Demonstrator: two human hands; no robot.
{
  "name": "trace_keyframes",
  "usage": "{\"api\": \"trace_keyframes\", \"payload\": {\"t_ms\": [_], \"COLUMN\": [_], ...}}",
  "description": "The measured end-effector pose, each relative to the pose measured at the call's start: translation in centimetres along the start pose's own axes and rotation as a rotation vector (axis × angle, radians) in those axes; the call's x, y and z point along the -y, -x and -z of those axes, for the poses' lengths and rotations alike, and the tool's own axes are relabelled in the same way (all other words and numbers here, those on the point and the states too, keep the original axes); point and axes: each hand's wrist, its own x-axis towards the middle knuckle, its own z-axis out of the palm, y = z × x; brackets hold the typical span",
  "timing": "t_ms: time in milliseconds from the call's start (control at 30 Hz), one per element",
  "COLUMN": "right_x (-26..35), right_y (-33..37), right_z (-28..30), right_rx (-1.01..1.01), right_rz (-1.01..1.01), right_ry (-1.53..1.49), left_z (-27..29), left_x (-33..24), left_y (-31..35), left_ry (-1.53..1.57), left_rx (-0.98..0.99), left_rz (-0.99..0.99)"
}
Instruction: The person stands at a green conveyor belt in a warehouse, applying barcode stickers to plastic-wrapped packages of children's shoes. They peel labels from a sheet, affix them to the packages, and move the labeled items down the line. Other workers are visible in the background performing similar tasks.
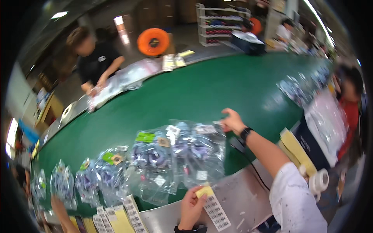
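Observation:
My left hand (191, 207) pinches a sheet of barcode labels (217, 213) with a yellow backing, over the metal edge of the table. Farther out, my right hand (233, 122) has its fingers bent at the upper right corner of a clear plastic bag (200, 151). A small pale piece shows at its fingertips, too blurred to name. Inside that bag lie blue and purple footwear-like items with white tags. Touching it on the left is a similar bag (153, 163) with a green label.
More filled bags (112, 171) lie in a row to the left on the green table (186, 89). Label sheets (134, 213) rest at the near edge, beside another person's hand (58, 207). A person (99, 58) works across the table. White rolls (319, 180) and a dark bin (311, 143) stand at right.

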Motion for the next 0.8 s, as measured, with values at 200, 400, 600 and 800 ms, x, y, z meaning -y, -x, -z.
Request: {"api": "trace_keyframes", "payload": {"t_ms": [200,400,600,800], "right_x": [-1.6,1.9,3.1,8.0], "right_y": [4.8,12.1,8.9,12.0], "right_z": [3.6,-5.8,-13.5,-15.3], "right_rx": [-0.056,0.264,0.502,0.757], "right_rz": [-0.112,-0.182,-0.121,-0.039], "right_ry": [-0.206,-0.162,-0.288,-0.336], "left_z": [0.1,-0.2,0.1,1.0], "left_x": [1.6,1.2,-0.2,1.7], "left_y": [0.1,-0.2,-0.4,-0.8], "left_ry": [0.068,-0.123,-0.115,0.005], "left_rx": [0.058,0.04,0.075,-0.042], "left_rz": [0.048,-0.142,-0.107,-0.108]}}
